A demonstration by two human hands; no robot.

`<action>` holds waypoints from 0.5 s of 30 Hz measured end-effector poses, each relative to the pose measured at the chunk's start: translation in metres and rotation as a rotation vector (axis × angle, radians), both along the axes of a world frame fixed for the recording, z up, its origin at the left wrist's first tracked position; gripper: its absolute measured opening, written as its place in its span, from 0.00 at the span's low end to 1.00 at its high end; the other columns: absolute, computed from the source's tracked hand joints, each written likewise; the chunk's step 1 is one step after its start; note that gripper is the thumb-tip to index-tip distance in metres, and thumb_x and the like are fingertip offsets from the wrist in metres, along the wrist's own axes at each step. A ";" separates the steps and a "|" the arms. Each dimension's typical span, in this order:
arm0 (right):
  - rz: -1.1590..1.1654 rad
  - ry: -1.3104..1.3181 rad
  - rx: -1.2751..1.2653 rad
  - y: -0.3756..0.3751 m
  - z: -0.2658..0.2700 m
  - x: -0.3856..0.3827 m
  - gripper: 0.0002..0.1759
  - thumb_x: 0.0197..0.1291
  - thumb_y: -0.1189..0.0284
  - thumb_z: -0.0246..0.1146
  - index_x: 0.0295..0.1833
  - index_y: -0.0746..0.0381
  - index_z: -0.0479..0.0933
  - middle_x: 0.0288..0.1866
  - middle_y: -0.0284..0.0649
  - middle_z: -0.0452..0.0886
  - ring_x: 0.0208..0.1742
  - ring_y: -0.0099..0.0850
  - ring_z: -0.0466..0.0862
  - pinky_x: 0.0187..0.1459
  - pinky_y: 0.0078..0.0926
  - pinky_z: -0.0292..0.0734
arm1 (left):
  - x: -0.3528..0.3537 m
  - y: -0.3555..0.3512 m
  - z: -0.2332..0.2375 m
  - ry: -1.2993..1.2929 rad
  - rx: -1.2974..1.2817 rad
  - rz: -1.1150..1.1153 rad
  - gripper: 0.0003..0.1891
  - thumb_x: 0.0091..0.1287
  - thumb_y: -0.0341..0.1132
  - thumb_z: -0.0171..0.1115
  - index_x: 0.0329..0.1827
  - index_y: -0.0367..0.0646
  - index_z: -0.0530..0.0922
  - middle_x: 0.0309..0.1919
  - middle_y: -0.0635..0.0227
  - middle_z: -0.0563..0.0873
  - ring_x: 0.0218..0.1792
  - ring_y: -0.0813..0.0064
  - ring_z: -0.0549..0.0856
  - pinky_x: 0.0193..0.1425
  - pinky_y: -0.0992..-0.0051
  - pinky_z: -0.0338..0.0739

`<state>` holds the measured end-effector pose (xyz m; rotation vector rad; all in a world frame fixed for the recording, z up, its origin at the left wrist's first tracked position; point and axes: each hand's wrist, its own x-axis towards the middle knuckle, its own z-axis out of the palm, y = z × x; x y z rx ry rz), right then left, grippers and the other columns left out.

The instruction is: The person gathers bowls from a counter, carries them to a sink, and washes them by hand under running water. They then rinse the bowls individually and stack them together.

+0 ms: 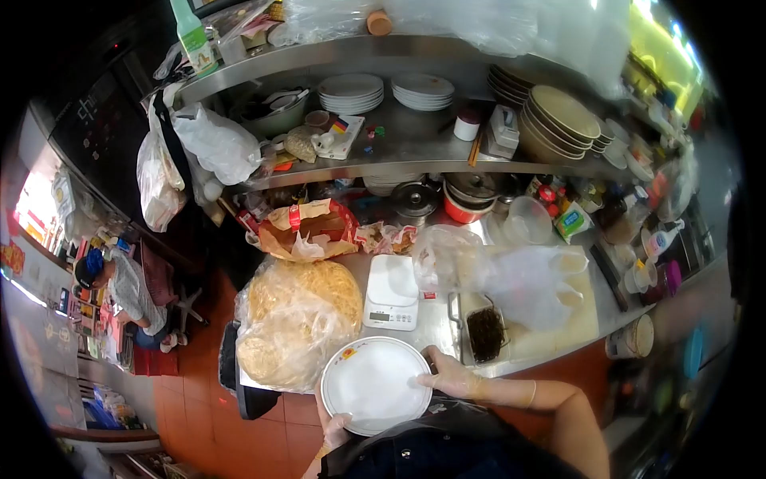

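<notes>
Held the white plate (377, 387) low near the body, on the near side of the scale (392, 291). Pinched its left rim with the left hand (336, 432), its right rim with the right hand (456, 378). Judging by this, got only to holding it; left bagged noodles (311, 299) untouched.

I can't see the fingers of my left hand (337, 431) that lie beneath the white plate (377, 387), and its rim covers part of my right hand (453, 378). The digits on the kitchen scale (392, 289) are too small for me to read. A plastic bag (523, 281) hides part of the cutting board (550, 339). I can't identify the dark contents (485, 335) beside it. The top edge crops the green bottle (193, 36).
</notes>
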<state>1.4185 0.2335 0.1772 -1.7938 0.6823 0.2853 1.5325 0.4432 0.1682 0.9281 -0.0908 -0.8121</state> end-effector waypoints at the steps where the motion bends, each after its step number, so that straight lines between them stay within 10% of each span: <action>1: -0.018 -0.028 0.009 0.001 -0.003 -0.001 0.39 0.48 0.52 0.60 0.54 0.73 0.59 0.48 0.59 0.71 0.51 0.44 0.73 0.53 0.32 0.66 | 0.001 -0.002 0.004 -0.025 -0.004 0.008 0.44 0.37 0.36 0.59 0.63 0.35 0.54 0.54 0.47 0.68 0.51 0.55 0.74 0.51 0.63 0.74; 15: -0.110 -0.085 0.587 0.003 -0.003 -0.001 0.45 0.51 0.52 0.59 0.64 0.71 0.50 0.60 0.52 0.63 0.61 0.37 0.64 0.61 0.27 0.57 | 0.008 -0.004 0.013 -0.220 0.029 -0.017 0.54 0.35 0.42 0.65 0.67 0.36 0.45 0.62 0.51 0.59 0.61 0.58 0.64 0.63 0.62 0.59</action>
